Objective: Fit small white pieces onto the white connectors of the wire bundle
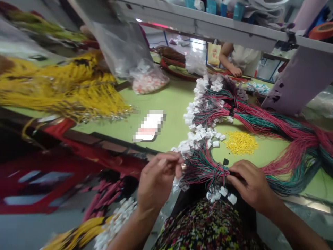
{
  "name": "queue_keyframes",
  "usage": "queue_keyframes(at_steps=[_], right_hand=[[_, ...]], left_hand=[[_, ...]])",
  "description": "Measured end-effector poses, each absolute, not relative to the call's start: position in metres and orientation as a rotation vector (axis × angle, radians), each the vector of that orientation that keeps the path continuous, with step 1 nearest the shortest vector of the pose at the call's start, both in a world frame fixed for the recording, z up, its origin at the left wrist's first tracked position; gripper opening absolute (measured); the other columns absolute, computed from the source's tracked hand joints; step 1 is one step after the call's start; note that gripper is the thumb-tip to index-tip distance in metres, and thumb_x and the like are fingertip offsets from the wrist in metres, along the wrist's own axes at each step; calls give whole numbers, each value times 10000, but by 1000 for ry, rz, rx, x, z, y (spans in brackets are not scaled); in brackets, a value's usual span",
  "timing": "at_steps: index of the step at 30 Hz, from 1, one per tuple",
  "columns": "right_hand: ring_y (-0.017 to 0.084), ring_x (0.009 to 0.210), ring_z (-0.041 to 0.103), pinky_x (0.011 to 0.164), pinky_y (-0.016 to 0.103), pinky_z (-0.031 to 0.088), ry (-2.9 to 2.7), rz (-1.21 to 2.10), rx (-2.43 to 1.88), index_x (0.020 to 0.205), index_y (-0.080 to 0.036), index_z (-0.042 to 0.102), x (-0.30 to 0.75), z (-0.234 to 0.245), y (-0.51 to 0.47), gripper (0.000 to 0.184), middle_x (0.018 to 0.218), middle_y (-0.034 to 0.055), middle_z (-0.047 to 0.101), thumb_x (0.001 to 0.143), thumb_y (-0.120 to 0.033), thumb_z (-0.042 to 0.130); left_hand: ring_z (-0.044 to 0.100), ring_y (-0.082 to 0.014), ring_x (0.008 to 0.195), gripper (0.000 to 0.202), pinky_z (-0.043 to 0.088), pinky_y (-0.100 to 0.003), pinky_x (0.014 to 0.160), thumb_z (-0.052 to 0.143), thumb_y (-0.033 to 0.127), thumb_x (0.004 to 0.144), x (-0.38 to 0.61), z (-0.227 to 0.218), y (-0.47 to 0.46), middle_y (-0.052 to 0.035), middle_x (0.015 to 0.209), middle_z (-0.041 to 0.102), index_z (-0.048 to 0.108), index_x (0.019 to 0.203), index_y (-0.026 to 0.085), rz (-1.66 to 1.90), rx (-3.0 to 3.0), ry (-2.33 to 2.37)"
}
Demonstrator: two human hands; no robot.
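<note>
My left hand (158, 178) is closed in a pinch on the white connector ends of a wire bundle (205, 168) at the table's near edge. My right hand (251, 185) is closed round the same bundle of red and green wires, at a black tie. The wires run right and loop back across the green table (169, 104), ending in several white connectors (200, 128). A small heap of yellow bits (241, 142) lies just beyond my right hand. More white connectors (221, 192) hang below the bundle over my patterned lap.
Yellow wire bundles (65, 86) fill the left of the table. A clear bag of white and pink parts (149, 81) sits at the back. A pixelated flat object (151, 125) lies mid-table. Another person's arm (230, 62) rests at the far side. A shelf (208, 24) runs overhead.
</note>
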State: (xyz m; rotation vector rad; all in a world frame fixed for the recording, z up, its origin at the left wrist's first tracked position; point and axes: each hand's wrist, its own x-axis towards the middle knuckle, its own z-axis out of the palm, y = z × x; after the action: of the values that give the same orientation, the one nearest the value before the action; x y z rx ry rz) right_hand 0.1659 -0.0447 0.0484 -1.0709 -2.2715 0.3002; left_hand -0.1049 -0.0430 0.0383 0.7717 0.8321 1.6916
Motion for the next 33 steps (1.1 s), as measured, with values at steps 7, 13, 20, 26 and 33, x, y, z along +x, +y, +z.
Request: queue_keyframes(at_steps=[7, 13, 20, 26, 33], right_hand=[[298, 1045, 610, 863, 433, 521, -2595, 13, -883, 1235, -134, 631, 106, 28, -40, 333, 1197, 166, 678, 905, -164, 664], [322, 1156, 570, 938, 457, 499, -2665, -193, -935, 1327, -110, 612, 71, -9, -34, 473, 1305, 195, 643, 859, -43, 600], [307, 1183, 534, 994, 459, 474, -2584, -193, -924, 1303, -170, 630, 70, -20, -30, 439, 1342, 156, 606, 888, -58, 542], [310, 1217, 485, 1022, 475, 441, -2538, -113, -898, 1272, -167, 623, 74, -19, -26, 413, 1316, 161, 581, 887, -46, 533], [302, 1084, 530, 912, 459, 444, -2466, 45, -883, 1229, -146, 624, 68, -16, -23, 395, 1173, 163, 640, 854, -60, 533]], left_hand=[[684, -129, 591, 214, 503, -201, 548, 808, 372, 800, -95, -50, -117, -78, 807, 799, 801, 812, 159, 892, 650, 1020], [748, -200, 805, 189, 592, -254, 785, 793, 17, 605, -70, -80, -95, -90, 844, 810, 790, 768, 114, 1129, 89, 869], [752, -220, 862, 260, 601, -353, 946, 633, -93, 602, -70, -71, -103, -68, 689, 747, 630, 487, 140, 1340, -174, 767], [727, -205, 827, 199, 579, -400, 994, 683, -38, 582, -71, -67, -114, -27, 691, 734, 683, 634, 154, 1452, -99, 857], [613, -335, 1231, 632, 469, -488, 1097, 772, 276, 775, -79, -69, -131, -61, 1306, 683, 527, 1357, 300, 1503, 840, 1263]])
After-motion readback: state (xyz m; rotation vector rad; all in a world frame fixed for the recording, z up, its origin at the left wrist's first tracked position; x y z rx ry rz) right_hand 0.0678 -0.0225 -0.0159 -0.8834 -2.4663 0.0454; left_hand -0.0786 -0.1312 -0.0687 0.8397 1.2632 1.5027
